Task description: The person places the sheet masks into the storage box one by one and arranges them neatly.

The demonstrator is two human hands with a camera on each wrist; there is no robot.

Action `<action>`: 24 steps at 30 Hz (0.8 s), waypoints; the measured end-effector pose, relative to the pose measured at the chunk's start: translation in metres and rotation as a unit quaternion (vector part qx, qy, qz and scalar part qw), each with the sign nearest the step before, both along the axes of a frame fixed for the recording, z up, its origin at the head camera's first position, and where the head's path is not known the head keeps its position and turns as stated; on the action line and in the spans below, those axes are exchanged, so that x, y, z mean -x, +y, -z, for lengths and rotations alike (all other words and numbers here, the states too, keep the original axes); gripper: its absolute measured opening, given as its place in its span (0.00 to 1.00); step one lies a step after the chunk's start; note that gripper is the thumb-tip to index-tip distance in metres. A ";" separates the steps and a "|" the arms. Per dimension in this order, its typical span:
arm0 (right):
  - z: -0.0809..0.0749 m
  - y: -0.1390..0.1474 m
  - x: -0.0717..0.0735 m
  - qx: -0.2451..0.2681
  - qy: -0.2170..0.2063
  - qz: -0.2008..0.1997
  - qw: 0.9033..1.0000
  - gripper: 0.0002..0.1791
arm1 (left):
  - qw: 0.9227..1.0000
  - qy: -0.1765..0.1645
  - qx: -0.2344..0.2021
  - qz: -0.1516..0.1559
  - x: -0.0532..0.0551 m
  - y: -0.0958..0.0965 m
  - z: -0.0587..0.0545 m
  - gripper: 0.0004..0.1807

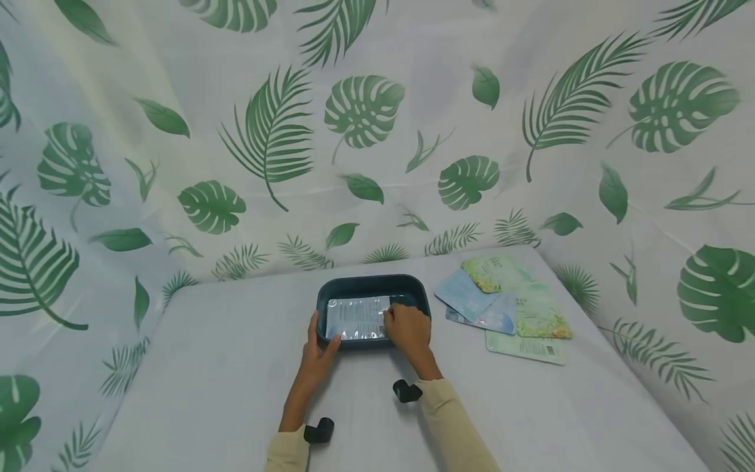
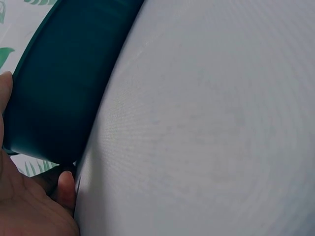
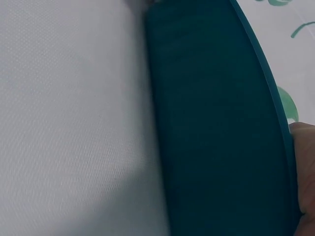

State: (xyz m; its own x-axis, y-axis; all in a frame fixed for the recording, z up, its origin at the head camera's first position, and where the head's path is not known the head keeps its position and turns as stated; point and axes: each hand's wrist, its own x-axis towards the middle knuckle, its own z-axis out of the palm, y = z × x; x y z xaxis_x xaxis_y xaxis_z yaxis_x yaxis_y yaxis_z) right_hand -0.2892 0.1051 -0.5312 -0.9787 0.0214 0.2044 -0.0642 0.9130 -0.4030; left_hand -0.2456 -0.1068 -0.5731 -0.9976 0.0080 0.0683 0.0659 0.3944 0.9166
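A dark teal plastic basin (image 1: 371, 343) stands at the middle of the table with a silvery sheet mask packet (image 1: 356, 314) lying in it, printed side up. My left hand (image 1: 315, 360) holds the basin's near left corner, thumb at the front rim and fingers along the left side. In the left wrist view, a fingertip (image 2: 66, 189) shows low by the basin's end. My right hand (image 1: 409, 328), fingers curled, reaches over the front right rim and pinches the packet's right end. Only its edge shows in the right wrist view, beside the basin wall (image 3: 221, 118).
Right of the basin, several sheet mask packets lie overlapping: blue ones (image 1: 466, 294), yellow-green ones (image 1: 539, 308) and a pale green one (image 1: 525, 347) nearest me. A leaf-print curtain (image 1: 377, 164) hangs behind and beside the white-covered table (image 1: 224, 380).
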 end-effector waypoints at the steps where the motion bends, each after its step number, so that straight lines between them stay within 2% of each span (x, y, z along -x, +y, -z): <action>1: 0.000 0.000 0.000 0.000 0.000 -0.001 1.000 0.13 | 1.000 0.002 -0.001 0.000 0.000 0.000 0.001 0.43; 5: -0.001 -0.001 -0.001 0.004 0.018 0.000 1.000 0.12 | 1.000 0.007 -0.005 -0.001 0.000 0.000 0.003 0.43; 8: 0.002 0.000 -0.002 0.021 0.069 0.004 0.997 0.10 | 1.000 0.004 -0.006 -0.002 0.000 0.000 0.004 0.43; 10: 0.004 0.001 -0.004 0.058 0.118 0.000 0.991 0.08 | 1.000 0.003 -0.008 -0.004 0.000 0.001 0.004 0.44; 13: 0.009 0.007 -0.008 0.147 0.181 -0.008 0.972 0.07 | 1.000 0.002 -0.009 -0.003 0.000 0.001 0.004 0.43; 16: 0.013 0.019 -0.011 0.241 0.245 0.002 0.939 0.08 | 1.000 0.006 -0.011 0.002 -0.002 0.001 0.004 0.43; 18: 0.015 0.032 -0.013 0.278 0.273 0.029 0.920 0.08 | 1.000 0.011 -0.009 0.005 -0.002 0.000 0.004 0.43; 20: 0.018 0.049 -0.013 0.282 0.295 0.071 0.910 0.09 | 1.000 0.016 -0.009 0.006 -0.002 -0.001 0.003 0.43; 24: 0.022 0.086 -0.014 0.237 0.276 0.193 0.911 0.10 | 1.000 0.019 -0.007 0.006 -0.002 -0.002 0.001 0.43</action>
